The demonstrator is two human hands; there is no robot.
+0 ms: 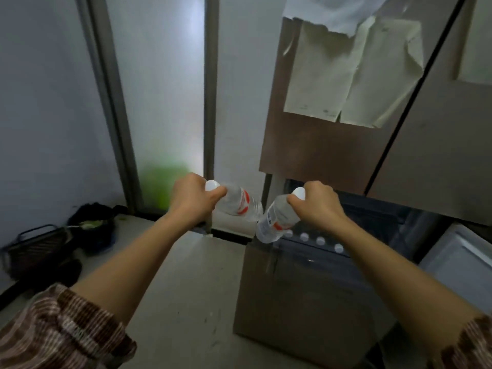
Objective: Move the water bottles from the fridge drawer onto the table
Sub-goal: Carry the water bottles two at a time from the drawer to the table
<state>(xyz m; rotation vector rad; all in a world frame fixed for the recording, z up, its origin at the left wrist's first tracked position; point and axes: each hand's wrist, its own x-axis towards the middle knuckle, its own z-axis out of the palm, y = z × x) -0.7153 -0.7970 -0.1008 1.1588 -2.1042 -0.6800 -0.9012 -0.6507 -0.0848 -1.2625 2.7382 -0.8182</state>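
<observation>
My left hand grips the neck of a clear water bottle with a white cap and red label; the bottle points right and is tilted. A second clear bottle with a white cap hangs slanted from my right hand, which holds it at the neck. Both bottles are in the air, their bases almost touching, above the left end of the open brown fridge drawer. Several white bottle caps show in a row inside the drawer. No table is in view.
The brown fridge doors with paper sheets rise above the drawer. A frosted glass door stands to the left. A black wire basket and a dark bag lie on the pale floor at left. A white box sits at right.
</observation>
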